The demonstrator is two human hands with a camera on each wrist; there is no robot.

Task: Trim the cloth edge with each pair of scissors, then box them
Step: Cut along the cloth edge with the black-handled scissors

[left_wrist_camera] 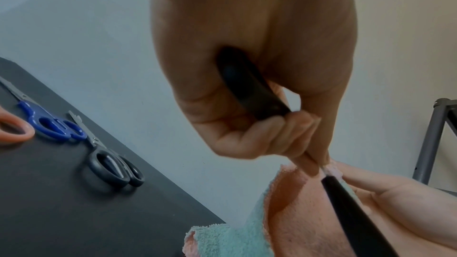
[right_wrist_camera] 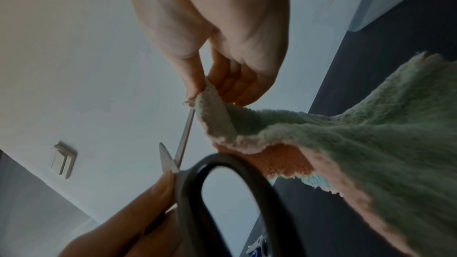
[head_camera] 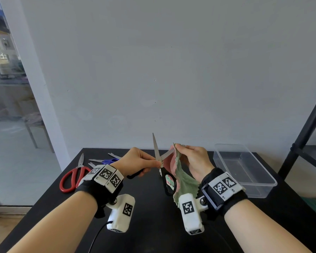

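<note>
Scissors (head_camera: 161,161), black-handled, blades spread, gripped in curled left hand (head_camera: 137,161) at frame centre; cloth (head_camera: 181,176) edge pinched by right hand (head_camera: 193,161) just beside.

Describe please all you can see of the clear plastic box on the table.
The clear plastic box is rectangular, see-through, with rounded corners and a rim. It has no lid on, stands upright and looks empty. It sits at the right side of the black table, beyond the right hand. Nothing touches it but the table.
</note>
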